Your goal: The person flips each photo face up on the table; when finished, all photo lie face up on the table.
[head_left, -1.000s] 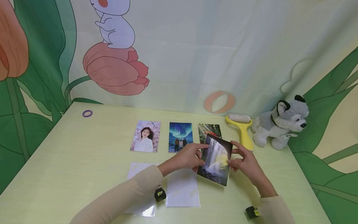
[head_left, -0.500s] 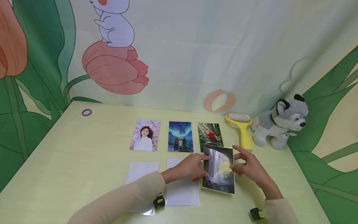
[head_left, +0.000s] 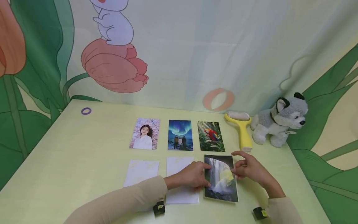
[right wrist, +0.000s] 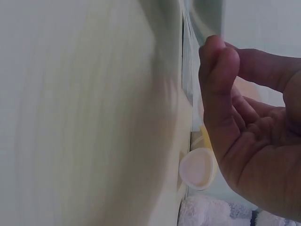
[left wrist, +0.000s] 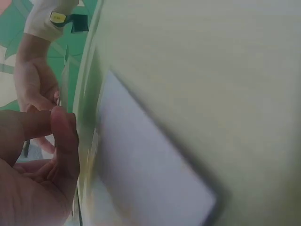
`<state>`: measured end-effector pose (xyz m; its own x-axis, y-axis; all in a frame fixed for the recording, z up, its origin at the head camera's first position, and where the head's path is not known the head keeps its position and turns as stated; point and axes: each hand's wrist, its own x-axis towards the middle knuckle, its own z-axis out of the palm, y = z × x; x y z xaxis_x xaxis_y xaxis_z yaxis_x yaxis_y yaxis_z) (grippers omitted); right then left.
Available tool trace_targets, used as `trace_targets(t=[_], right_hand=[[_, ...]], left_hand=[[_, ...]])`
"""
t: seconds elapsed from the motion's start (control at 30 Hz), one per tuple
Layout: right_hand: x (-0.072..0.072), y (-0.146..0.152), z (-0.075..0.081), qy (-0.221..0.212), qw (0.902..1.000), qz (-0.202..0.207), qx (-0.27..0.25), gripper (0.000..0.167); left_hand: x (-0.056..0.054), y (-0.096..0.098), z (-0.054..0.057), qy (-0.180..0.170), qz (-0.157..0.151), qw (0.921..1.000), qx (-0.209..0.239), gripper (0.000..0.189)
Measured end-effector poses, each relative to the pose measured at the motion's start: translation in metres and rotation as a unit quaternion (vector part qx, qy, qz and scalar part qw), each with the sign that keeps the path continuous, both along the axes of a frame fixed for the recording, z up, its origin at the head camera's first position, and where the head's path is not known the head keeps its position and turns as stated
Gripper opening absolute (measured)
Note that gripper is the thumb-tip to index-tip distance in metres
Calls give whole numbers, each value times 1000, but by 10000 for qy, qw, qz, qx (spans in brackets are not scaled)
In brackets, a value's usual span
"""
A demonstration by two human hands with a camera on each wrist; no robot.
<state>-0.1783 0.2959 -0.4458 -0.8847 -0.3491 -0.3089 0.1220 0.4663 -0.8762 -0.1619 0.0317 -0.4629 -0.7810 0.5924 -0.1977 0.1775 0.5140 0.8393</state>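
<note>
A waterfall photo [head_left: 221, 183] with a pale lower edge lies low over the table, just below the parrot photo [head_left: 211, 136]. My left hand [head_left: 193, 175] pinches its left edge between thumb and fingers. At the opposite side my right hand [head_left: 250, 168] holds the right edge, its index finger stretched toward the top corner. Seen from the left wrist, the left thumb and fingertip [left wrist: 63, 125] meet at the photo's thin edge. To the left of the waterfall photo lie two whitish sheets, the nearer sheet [head_left: 181, 194] partly under my left forearm and the farther sheet [head_left: 142, 169] half hidden by the sleeve.
A portrait photo [head_left: 144, 134] and an aurora photo [head_left: 180, 135] lie in the back row. Right of them are a yellow-handled lint roller [head_left: 244, 132] and a plush husky [head_left: 279, 121]. A purple ring [head_left: 86, 111] lies at the far left, before a printed curtain [head_left: 173, 62].
Both hands have brought the waterfall photo down toward the front and straightened it from a tilt. The parrot photo, earlier partly covered, now shows whole.
</note>
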Motion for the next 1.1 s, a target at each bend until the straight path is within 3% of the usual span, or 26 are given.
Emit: trace_targets(t=[0.17,0.27,0.47,0.67,0.9,1.1], right_hand=[[-3,1,-2,-70,9996,250,59,63],[-5,0,-4,-69,9994,258,204,61],[-14,-6,-9,265,9975,395,527,53],[-19,-16,-9,525,9901,380,1243,53],[-19,-23,-7,579,9794,177,1925,55],[-20,-22,-6,590,9738,194,2189,55]], left_hand=[[5,4,-2,145,-60,9992,-378,69],[6,6,-3,38,24,9992,-390,71],[5,11,-2,68,48,9987,-499,71],[3,16,-1,112,-28,9977,-662,68],[0,21,-3,612,-221,9902,-1237,63],[1,25,-3,564,-217,9899,-1283,61]])
